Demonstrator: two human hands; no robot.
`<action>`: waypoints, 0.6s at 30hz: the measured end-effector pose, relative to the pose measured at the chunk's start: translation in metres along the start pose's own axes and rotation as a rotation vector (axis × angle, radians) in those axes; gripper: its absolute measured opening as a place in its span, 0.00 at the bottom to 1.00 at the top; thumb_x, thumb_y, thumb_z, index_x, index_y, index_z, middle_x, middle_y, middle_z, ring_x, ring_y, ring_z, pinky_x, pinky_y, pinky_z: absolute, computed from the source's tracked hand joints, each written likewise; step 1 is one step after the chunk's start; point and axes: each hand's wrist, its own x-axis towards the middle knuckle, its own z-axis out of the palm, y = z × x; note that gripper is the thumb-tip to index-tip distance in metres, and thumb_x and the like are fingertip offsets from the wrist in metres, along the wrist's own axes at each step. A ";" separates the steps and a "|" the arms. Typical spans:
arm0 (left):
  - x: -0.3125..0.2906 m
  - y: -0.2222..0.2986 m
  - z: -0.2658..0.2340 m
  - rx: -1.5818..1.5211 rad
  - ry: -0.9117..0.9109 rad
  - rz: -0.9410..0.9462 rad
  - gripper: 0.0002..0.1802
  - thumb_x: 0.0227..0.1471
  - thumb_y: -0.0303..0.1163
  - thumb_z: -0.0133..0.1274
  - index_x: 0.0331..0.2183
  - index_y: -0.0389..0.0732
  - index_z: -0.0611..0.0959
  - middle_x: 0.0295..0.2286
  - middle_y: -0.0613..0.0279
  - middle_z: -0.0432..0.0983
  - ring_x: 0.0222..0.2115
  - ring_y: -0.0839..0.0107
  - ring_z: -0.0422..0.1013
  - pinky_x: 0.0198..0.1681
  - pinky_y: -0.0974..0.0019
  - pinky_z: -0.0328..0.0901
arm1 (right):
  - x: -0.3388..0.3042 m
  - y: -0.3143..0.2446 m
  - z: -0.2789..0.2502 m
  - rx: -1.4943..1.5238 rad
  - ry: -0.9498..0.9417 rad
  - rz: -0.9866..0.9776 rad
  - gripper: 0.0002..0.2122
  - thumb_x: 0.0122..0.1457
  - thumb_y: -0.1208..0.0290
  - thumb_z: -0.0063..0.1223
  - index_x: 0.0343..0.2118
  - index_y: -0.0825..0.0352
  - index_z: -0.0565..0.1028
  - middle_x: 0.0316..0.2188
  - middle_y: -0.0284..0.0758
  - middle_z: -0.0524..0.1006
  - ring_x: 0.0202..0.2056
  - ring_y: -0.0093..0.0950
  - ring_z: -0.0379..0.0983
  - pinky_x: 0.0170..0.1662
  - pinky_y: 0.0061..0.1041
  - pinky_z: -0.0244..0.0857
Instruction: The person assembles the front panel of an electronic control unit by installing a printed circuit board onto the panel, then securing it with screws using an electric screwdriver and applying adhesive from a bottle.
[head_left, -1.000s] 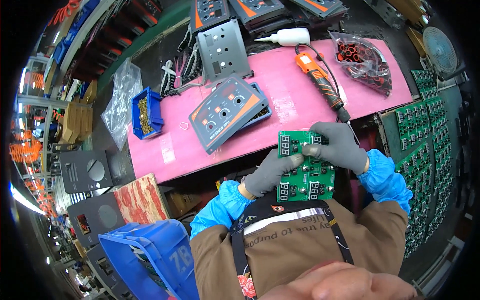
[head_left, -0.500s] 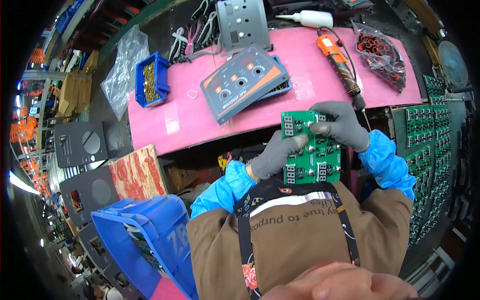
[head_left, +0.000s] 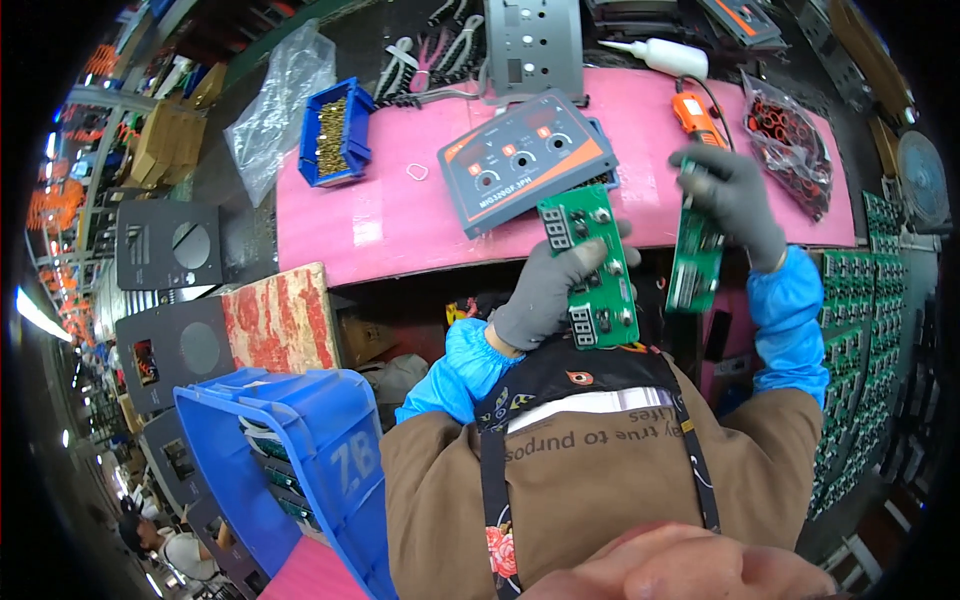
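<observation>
My left hand [head_left: 543,296], in a grey glove, grips a green circuit board [head_left: 612,290] with black digit displays and several small knob shafts. The thumb lies on the board's face. A second green circuit board [head_left: 697,262] hangs nearly upright from my right hand [head_left: 738,200], also gloved, its fingers closed around the upper end. The two boards are apart, in front of my chest. Just beyond the left board, a grey and orange control panel [head_left: 530,165] leans on a blue bin that it largely hides.
On the pink mat [head_left: 400,230] are a blue bin of screws [head_left: 334,135], an orange electric screwdriver [head_left: 695,117] and a bag of red and black parts [head_left: 790,150]. A white bottle [head_left: 665,57] lies behind. Circuit boards [head_left: 850,350] line the right; a blue crate [head_left: 350,470] stands left.
The boards, held together before, are now apart: my right hand has moved right and up with one, while my left hand keeps the other. The view has shifted slightly.
</observation>
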 end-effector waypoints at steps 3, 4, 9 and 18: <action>0.009 0.007 -0.005 0.003 0.077 0.114 0.25 0.56 0.42 0.49 0.50 0.36 0.69 0.33 0.57 0.75 0.30 0.67 0.75 0.32 0.64 0.73 | 0.058 0.015 -0.017 -0.354 0.045 -0.052 0.16 0.52 0.58 0.58 0.35 0.68 0.78 0.24 0.31 0.76 0.27 0.19 0.70 0.32 0.22 0.65; 0.014 0.009 -0.006 0.068 0.105 0.144 0.24 0.56 0.44 0.50 0.48 0.37 0.71 0.32 0.60 0.75 0.30 0.70 0.75 0.32 0.65 0.73 | 0.078 0.027 -0.020 -0.416 -0.005 -0.084 0.17 0.53 0.57 0.57 0.35 0.68 0.78 0.25 0.33 0.76 0.27 0.21 0.71 0.33 0.24 0.65; 0.023 0.011 -0.010 0.126 0.186 0.238 0.27 0.55 0.56 0.47 0.41 0.41 0.75 0.27 0.68 0.74 0.24 0.79 0.73 0.27 0.73 0.71 | 0.113 0.066 -0.008 -0.769 0.028 -0.388 0.18 0.54 0.56 0.55 0.40 0.65 0.76 0.35 0.39 0.75 0.36 0.34 0.73 0.38 0.31 0.66; 0.022 0.022 -0.010 0.272 0.304 0.431 0.35 0.53 0.63 0.43 0.42 0.39 0.75 0.29 0.63 0.75 0.27 0.75 0.73 0.29 0.73 0.69 | -0.011 -0.017 0.058 0.221 -0.323 0.086 0.23 0.60 0.53 0.45 0.47 0.71 0.72 0.29 0.34 0.74 0.27 0.21 0.72 0.28 0.18 0.67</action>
